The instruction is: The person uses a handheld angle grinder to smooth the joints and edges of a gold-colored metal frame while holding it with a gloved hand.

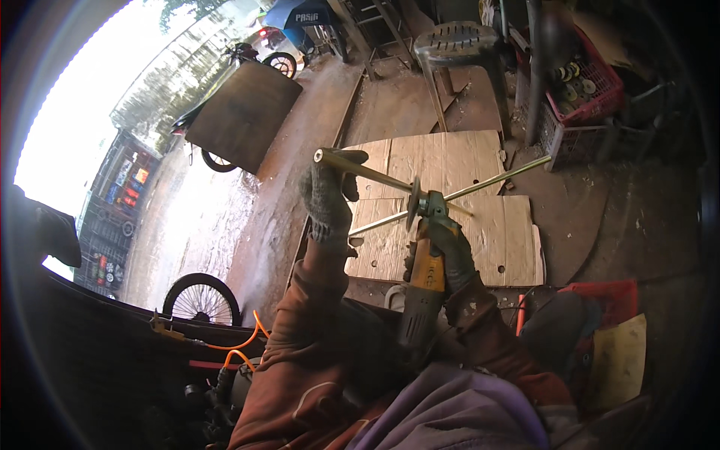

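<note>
My left hand [328, 202], in a dark knitted glove, grips a metal tube [367, 172] near its open end. From there the tube slants right and down toward the grinder's disc. My right hand [455, 253], also gloved, is wrapped around the front of a yellow and dark angle grinder [427, 271]. The thin disc [413, 202] stands edge-on against or very close to the tube; contact cannot be made out. Below them a long, thin metal rod [495, 179] crosses the flattened cardboard [450, 154].
A metal stool [457, 45] stands beyond the cardboard. At the far right a red crate [592, 82] of discs sits on a grey crate [574, 139]. A spoked wheel [201, 300] and orange hose [234, 354] are at lower left. A motorcycle stands behind a brown board [244, 116].
</note>
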A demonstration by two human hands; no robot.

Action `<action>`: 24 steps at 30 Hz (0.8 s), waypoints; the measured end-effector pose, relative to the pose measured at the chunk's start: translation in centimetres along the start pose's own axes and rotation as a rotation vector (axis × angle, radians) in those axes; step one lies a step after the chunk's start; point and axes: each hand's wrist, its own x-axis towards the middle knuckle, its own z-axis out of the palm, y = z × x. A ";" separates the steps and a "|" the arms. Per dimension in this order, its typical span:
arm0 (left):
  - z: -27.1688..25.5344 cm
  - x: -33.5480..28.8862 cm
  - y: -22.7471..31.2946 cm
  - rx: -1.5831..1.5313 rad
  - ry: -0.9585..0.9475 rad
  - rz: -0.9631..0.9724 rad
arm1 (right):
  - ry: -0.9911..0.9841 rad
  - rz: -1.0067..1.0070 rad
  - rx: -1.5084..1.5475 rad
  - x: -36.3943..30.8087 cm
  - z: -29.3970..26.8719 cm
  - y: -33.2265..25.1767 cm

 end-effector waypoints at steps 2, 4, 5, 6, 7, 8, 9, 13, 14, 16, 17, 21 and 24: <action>0.8 0.0 -0.2 -0.042 0.061 -0.016 | 0.056 0.034 0.043 -1.1 0.2 0.1; 1.8 0.0 -0.1 -0.035 0.102 -0.026 | 0.009 -0.179 -0.165 -0.7 0.9 -0.1; 2.1 0.0 0.0 -0.012 0.118 -0.030 | -0.015 -0.284 -0.271 -0.4 1.5 0.0; 1.2 -0.1 0.3 0.043 0.141 -0.028 | -0.045 -0.287 -0.164 -1.5 4.5 -0.4; 1.3 -0.1 0.4 0.083 0.134 0.013 | -0.060 -0.289 -0.112 -1.8 5.1 -0.2; 1.3 0.0 0.4 0.125 0.128 0.055 | -0.075 -0.291 -0.060 -2.0 5.8 -0.1; 1.4 0.0 0.5 0.105 0.122 0.069 | -0.071 -0.292 -0.050 -2.3 5.9 -0.2; 1.2 0.0 0.7 -0.108 0.074 0.020 | -0.029 -0.159 -0.135 -1.3 0.7 1.0; 1.5 -0.2 0.8 -0.162 0.096 -0.009 | 0.005 -0.086 -0.095 -1.8 0.2 1.0; 1.5 0.0 0.8 -0.163 0.084 0.016 | -0.015 -0.076 -0.095 -1.2 0.2 1.0; 1.5 0.1 0.7 -0.165 0.077 0.028 | -0.010 -0.159 -0.113 -1.3 0.6 1.2; 0.4 0.7 -0.9 -0.068 0.037 0.083 | -0.064 -0.255 -0.080 -3.0 5.5 -0.5; 0.4 0.0 -1.8 -0.153 -0.071 0.058 | 0.045 -0.199 -0.182 -2.1 1.6 -0.4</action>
